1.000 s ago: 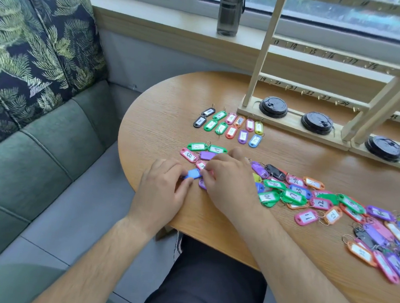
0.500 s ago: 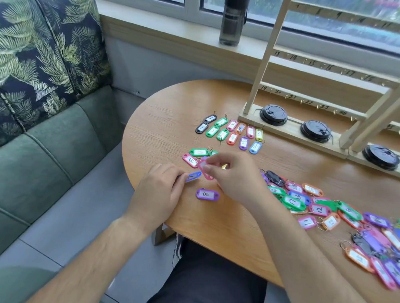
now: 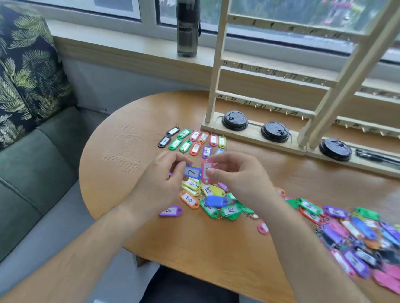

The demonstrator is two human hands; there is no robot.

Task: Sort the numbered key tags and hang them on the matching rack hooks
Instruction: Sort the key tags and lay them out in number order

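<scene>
Dead centre of the frame, the left hand (image 3: pixel 160 181) pinches a blue tag (image 3: pixel 192 171) between thumb and fingertips, its white label showing a clear 7. The right hand (image 3: pixel 237 178) pinches a pink tag (image 3: pixel 206 172), held upright just beside the blue one. Its number is half covered by the thumb and I can't read it, nor can I tell whether the two tags touch. Both are held up off the table (image 3: pixel 126 149).

Below the hands lies a loose cluster of tags (image 3: pixel 216 201) in yellow, green, blue and orange, partly hidden by the right wrist. An orange tag (image 3: pixel 190 199) and a purple tag (image 3: pixel 170 211) at its left edge both read 8. The heap (image 3: pixel 368 238) trailing to the lower right is smeared with blur, and most of its numbers are illegible.

Above the hands, two neat rows of sorted tags (image 3: pixel 195 141) sit near the foot of the wooden rack (image 3: pixel 266 71). The rack's hook numbers are faint, and its right side is cut off by the frame edge.
</scene>
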